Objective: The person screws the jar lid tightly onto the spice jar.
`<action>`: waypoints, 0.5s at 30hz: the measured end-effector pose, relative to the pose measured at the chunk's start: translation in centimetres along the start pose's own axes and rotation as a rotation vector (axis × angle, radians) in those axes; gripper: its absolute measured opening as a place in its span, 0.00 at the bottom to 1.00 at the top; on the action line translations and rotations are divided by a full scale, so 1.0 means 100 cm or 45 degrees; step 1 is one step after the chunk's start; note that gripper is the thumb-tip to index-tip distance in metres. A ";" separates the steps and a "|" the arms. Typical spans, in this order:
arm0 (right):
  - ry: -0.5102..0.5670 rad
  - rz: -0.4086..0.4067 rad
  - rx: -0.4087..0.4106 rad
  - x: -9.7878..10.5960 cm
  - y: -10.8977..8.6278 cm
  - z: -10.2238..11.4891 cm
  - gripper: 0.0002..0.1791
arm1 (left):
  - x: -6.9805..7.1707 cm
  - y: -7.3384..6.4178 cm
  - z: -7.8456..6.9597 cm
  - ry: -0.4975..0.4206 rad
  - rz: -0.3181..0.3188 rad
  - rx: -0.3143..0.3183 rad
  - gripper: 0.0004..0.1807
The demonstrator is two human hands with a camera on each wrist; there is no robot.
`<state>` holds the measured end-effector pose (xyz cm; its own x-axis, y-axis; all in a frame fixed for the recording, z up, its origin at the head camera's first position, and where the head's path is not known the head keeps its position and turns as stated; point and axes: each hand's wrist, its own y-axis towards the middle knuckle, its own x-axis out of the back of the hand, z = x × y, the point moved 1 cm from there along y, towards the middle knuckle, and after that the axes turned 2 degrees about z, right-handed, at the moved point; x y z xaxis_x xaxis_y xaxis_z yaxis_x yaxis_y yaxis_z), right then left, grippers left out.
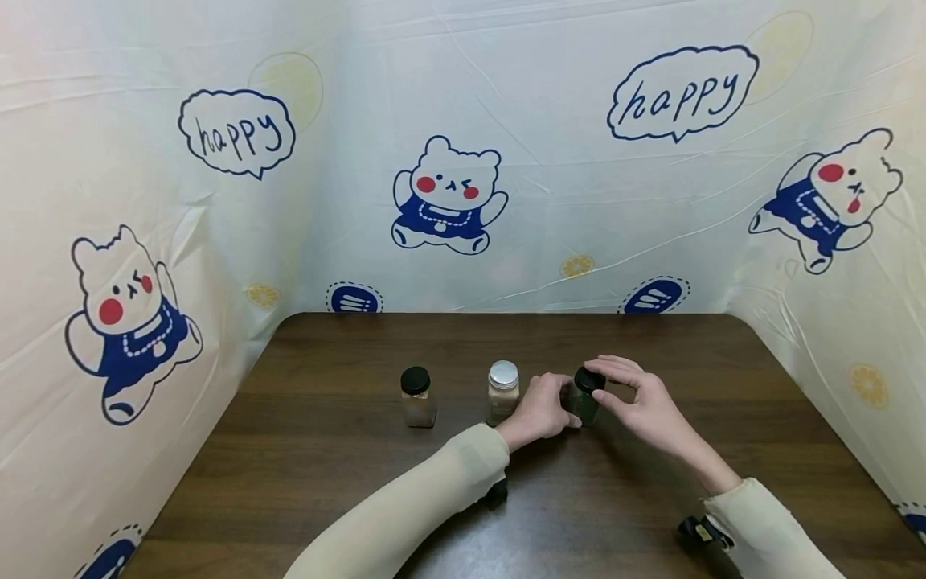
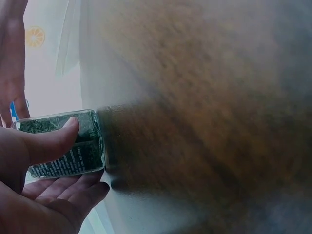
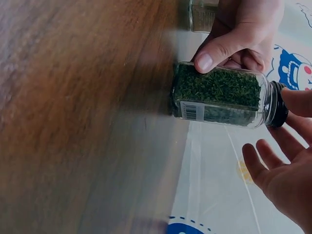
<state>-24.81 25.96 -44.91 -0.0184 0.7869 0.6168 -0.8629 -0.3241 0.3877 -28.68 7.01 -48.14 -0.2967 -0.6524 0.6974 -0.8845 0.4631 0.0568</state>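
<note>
A clear glass spice jar (image 1: 584,406) of dried green herb flakes stands upright on the table, toward the right. My left hand (image 1: 538,408) grips its lower body, the thumb lying along one side, as the left wrist view shows. At the top, my right hand (image 1: 646,406) pinches the black lid (image 3: 278,105) between thumb and fingers, its other fingers spread apart from the glass. The lid sits on the jar's neck. A barcode label (image 3: 192,111) shows low on the jar in the right wrist view.
Left of my left hand stands a silver-lidded jar (image 1: 502,394) with pale contents. Further left is a black-lidded jar (image 1: 418,406) of brownish contents. The dark wooden table (image 1: 325,482) meets a printed cloth (image 1: 550,201) at its back and sides.
</note>
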 end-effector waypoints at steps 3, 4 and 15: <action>-0.074 -0.043 0.005 -0.002 -0.001 0.000 0.21 | 0.000 0.000 0.000 0.000 -0.003 -0.003 0.25; -0.092 -0.057 0.009 -0.002 -0.001 0.000 0.21 | 0.000 0.000 0.000 -0.004 0.000 -0.002 0.25; -0.157 -0.103 0.002 -0.006 0.001 0.001 0.27 | -0.001 0.000 0.000 -0.024 0.023 0.017 0.26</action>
<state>-24.83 25.46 -45.20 0.1137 0.7399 0.6631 -0.8582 -0.2631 0.4407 -28.69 7.09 -48.17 -0.3196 -0.6553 0.6844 -0.8836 0.4669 0.0343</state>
